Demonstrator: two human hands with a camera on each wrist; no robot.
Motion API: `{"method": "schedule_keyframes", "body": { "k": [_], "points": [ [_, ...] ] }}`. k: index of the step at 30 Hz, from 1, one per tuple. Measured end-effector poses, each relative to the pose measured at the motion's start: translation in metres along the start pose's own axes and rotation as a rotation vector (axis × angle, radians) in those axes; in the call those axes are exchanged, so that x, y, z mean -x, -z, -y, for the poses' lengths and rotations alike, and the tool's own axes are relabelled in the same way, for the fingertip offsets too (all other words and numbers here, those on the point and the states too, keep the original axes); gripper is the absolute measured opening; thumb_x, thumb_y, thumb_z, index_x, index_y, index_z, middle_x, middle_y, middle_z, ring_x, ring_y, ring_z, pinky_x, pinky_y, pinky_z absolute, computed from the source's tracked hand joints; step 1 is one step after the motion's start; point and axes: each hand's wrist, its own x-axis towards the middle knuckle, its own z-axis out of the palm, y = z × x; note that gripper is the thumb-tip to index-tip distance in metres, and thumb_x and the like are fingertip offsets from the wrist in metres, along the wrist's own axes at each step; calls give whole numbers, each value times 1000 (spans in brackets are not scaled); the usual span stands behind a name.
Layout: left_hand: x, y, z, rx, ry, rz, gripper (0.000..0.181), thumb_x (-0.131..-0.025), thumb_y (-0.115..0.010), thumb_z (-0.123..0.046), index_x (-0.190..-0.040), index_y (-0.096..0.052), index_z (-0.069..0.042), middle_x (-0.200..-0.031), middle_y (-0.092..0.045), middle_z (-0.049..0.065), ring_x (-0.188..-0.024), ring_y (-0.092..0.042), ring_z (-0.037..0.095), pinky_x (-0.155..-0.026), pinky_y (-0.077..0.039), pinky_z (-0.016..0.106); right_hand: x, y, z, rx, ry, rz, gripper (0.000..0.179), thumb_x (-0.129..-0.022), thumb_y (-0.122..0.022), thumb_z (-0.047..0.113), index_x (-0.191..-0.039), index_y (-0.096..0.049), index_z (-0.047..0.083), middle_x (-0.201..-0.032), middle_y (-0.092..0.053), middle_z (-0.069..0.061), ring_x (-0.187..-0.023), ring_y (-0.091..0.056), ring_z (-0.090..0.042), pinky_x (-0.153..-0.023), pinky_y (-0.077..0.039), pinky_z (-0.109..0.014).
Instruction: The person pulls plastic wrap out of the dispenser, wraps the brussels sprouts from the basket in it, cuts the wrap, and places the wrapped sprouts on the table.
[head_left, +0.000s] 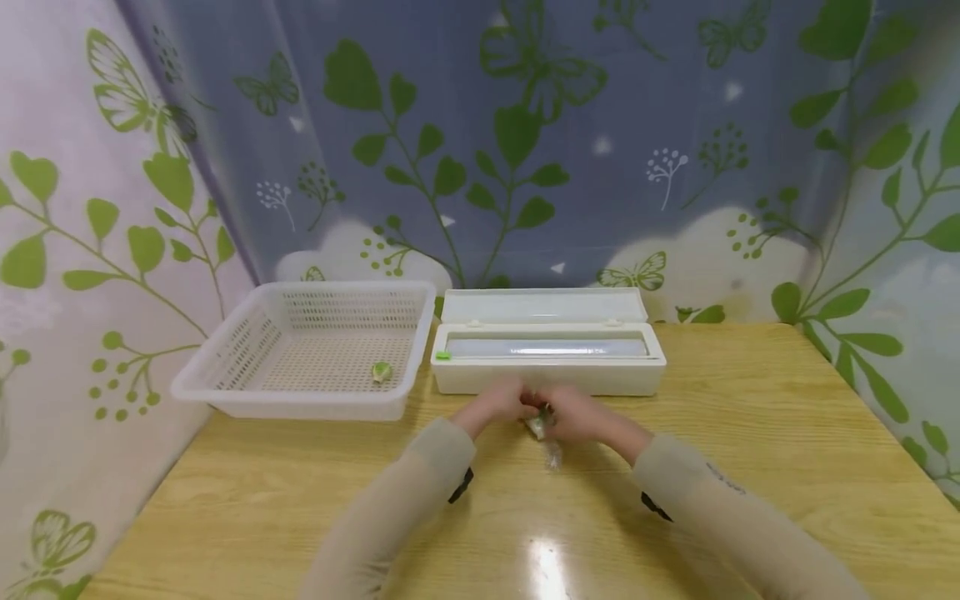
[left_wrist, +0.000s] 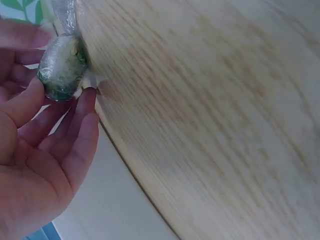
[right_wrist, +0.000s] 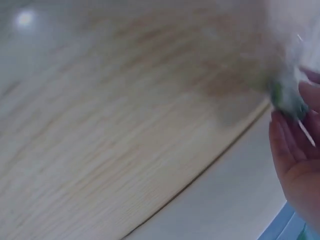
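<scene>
A small green-and-white vegetable (left_wrist: 62,67) wrapped in clear cling film is between my two hands, just in front of the white box. My left hand (head_left: 504,400) pinches it with thumb and fingertips. From the other side my right hand (head_left: 573,414) grips it too, its fingers (right_wrist: 287,145) around the wrapped lump. A twisted tail of film (head_left: 552,457) trails from the bundle toward me. In the right wrist view the vegetable (right_wrist: 287,97) is blurred and partly hidden by fingers.
The white cling film dispenser (head_left: 547,379) stands behind my hands, lid (head_left: 543,306) raised, film roll (head_left: 551,347) visible, green slider (head_left: 443,356) at its left end. Left of it, a white plastic basket (head_left: 292,407) contains one small green vegetable (head_left: 381,372). A patterned curtain (head_left: 465,167) hangs behind the wooden table (head_left: 750,433).
</scene>
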Motion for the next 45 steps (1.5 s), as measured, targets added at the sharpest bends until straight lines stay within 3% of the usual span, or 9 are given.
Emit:
{"method": "schedule_keyframes", "body": {
  "k": [2,6,12,19,25,30,37,42,45],
  "points": [
    [20,14,-26,0,58,27,17,-71,-57,-26,-74,-59,-9,-65,-54,-1,-59,-46,11,-53,-39,23,0,5,-1,-76,-31,9,20,-66,-52,-1,-87,-51,0,-83,-53,-7,-75,-50,-20,-61,-41,-27],
    [40,25,-49,24,34,-1,18,-72,-57,-22,-75,-55,-4,-67,-51,1,-59,-44,10,-51,-37,20,0,14,-5,-152,-68,22,15,-74,-46,2,-86,-52,-3,-80,-54,-8,-71,-50,-17,-60,-41,-26],
    [43,22,-54,72,-16,-2,23,-65,-63,-22,-75,-53,-4,-67,-51,0,-58,-45,9,-48,-38,18,2,17,-10,-200,-23,116,18,-80,-45,12,-87,-55,-1,-75,-54,-3,-61,-45,-8,-53,-38,-22],
    [52,22,-53,17,-36,92,32,-61,-66,-27,-80,-54,-5,-69,-51,-3,-61,-47,7,-52,-39,17,10,13,-9,-263,-45,264,19,-81,-44,25,-86,-54,9,-68,-51,-1,-54,-38,-6,-48,-35,-21],
    [54,32,-49,99,-106,152,24,-66,-63,-22,-81,-55,-5,-76,-54,-3,-69,-49,7,-58,-40,17,12,13,-9,-239,-28,218,23,-75,-54,21,-92,-53,5,-83,-54,1,-73,-50,-10,-61,-40,-24],
    [54,39,-46,45,-91,92,21,-76,-51,-18,-91,-53,-4,-87,-53,2,-81,-48,12,-67,-38,21,9,11,-16,-214,-1,109,25,-69,-57,5,-93,-52,-2,-85,-54,-7,-79,-50,-17,-65,-40,-27],
    [48,35,-40,3,-62,34,21,-76,-51,-11,-95,-52,-1,-90,-54,5,-83,-49,13,-71,-37,20,9,3,-21,-170,35,51,26,-60,-62,-3,-85,-53,0,-81,-54,-6,-76,-49,-17,-64,-40,-28],
    [41,30,-40,18,-104,49,22,-73,-54,-7,-94,-54,-2,-90,-54,5,-81,-50,12,-70,-37,18,9,-3,-20,-40,68,15,27,-56,-63,-2,-78,-52,7,-78,-53,0,-73,-49,-15,-62,-40,-27],
    [39,25,-44,18,-131,79,20,-72,-56,-9,-92,-56,-4,-88,-56,3,-80,-50,11,-68,-37,17,13,-3,-18,-49,57,20,26,-57,-61,-1,-81,-53,6,-80,-53,-1,-74,-49,-17,-63,-40,-28]
  ]
}}
